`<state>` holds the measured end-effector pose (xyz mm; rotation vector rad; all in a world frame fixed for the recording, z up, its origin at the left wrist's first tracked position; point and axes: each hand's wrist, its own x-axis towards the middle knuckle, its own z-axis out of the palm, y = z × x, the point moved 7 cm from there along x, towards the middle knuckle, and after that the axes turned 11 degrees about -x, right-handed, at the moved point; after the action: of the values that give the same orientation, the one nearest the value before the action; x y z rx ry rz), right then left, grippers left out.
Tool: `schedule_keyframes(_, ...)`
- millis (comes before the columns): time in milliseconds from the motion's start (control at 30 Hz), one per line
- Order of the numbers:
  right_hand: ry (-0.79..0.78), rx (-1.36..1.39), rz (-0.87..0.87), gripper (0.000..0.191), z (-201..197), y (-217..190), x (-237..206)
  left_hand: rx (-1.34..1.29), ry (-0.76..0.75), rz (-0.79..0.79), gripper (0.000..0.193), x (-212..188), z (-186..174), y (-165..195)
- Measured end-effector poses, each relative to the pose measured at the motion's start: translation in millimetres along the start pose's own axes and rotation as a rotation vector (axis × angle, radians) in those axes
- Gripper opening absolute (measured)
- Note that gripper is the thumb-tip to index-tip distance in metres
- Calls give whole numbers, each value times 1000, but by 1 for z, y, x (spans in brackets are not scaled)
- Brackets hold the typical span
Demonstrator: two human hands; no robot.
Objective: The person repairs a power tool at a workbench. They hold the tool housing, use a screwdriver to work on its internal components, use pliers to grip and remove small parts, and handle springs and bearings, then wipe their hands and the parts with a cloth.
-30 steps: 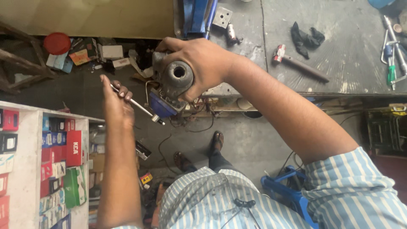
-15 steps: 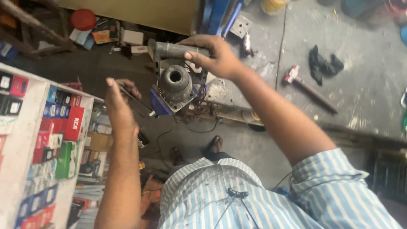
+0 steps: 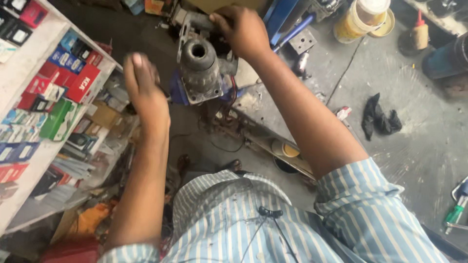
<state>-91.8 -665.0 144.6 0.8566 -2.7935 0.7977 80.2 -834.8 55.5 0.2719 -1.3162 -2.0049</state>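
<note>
A grey cast-metal housing (image 3: 199, 68) with a round bore sits upright in a blue vise (image 3: 179, 92) at the bench edge. My right hand (image 3: 242, 30) is closed around the pipe-like arm at the top of the housing. My left hand (image 3: 142, 86) is blurred, just left of the vise. Its fingers are curled around a thin metal tool that is mostly hidden behind the hand. My striped blue and white shirt fills the bottom of the view.
A white shelf (image 3: 29, 160) of coloured boxes stands at the left. On the grey bench (image 3: 419, 146) lie a black rag (image 3: 381, 117), a yellow jar (image 3: 360, 20), a small metal block (image 3: 302, 41) and a green-handled screwdriver (image 3: 453, 214).
The view has swung down and left and moved closer. My right hand shifted from the front of the housing to its top arm. My left hand with the tool moved nearer to the vise.
</note>
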Motion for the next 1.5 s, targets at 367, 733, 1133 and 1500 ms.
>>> schedule_keyframes(367, 9, -98, -25, 26, 14, 22, 4, 249, -325, 29, 28, -55, -9, 22)
schedule_keyframes(733, 306, 40, 400, 25, 41, 51, -229, 148, -682, 14, 44, 10, 2, 25)
schedule_keyframes(1133, 460, -90, 864, 44, 7, 79, -358, -150, -1502, 432, 30, -80, 138, 41)
schedule_keyframes(1500, 600, -173, 846, 39, -89, 177, -480, 475, -1742, 191, 60, -239, 348, -87)
